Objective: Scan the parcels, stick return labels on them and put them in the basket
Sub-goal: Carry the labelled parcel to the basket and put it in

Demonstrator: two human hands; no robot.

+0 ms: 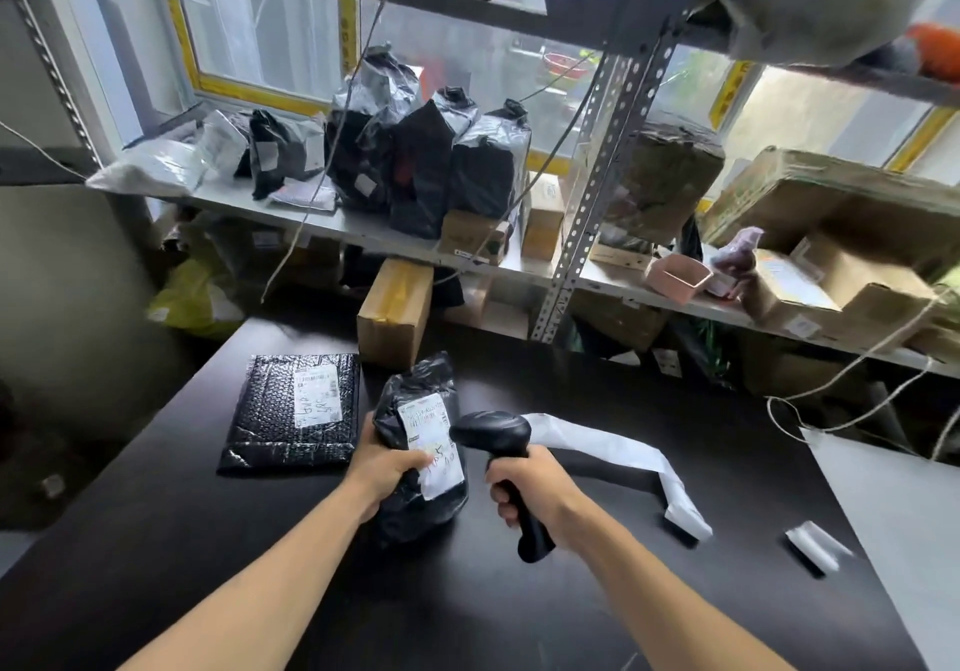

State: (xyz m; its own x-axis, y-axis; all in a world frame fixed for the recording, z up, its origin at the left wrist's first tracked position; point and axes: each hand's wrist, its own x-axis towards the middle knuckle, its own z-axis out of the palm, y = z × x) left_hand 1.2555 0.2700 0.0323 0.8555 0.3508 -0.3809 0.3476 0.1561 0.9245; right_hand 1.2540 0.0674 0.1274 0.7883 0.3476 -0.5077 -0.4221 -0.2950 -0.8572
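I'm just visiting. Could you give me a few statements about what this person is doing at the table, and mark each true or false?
1. The right hand grips a black scanner. True.
2. The left hand rests flat on the table. False: its fingers hold a black bagged parcel.
3. That parcel carries a white label. True.
4. The black bubble mailer lies right of the scanner. False: it lies to the left.

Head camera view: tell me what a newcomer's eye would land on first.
First, the two hands at the centre: the left hand grips a black poly-bag parcel with a white label, and the right hand holds a black barcode scanner pointed at it. To the left, a black bubble mailer lies flat on the dark table. Behind, metal shelving is crowded with parcels.
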